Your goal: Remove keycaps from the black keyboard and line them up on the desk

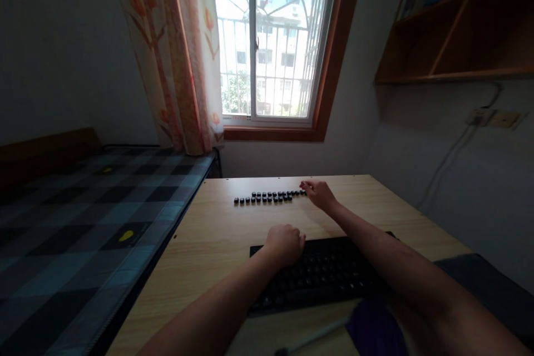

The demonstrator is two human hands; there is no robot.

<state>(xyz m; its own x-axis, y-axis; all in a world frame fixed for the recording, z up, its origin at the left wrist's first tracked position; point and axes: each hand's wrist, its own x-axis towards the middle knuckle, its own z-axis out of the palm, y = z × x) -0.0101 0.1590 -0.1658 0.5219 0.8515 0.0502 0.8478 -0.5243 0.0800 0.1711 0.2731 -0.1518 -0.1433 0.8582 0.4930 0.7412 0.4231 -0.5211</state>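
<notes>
Keycaps (269, 197): small, black, squarish, laid in short rows on the far side of the pale wood-grain surface (208, 245). My right hand (319, 193) touches the rows' right end; I cannot tell its grip. My left hand (286, 242) rests on the far left corner of the black keyboard (325, 272), grip curled closed, contents hidden. Lettering too small to read.

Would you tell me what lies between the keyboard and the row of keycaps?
In the head view, only bare desk, which the right hand reaches across to the keycaps.
</notes>
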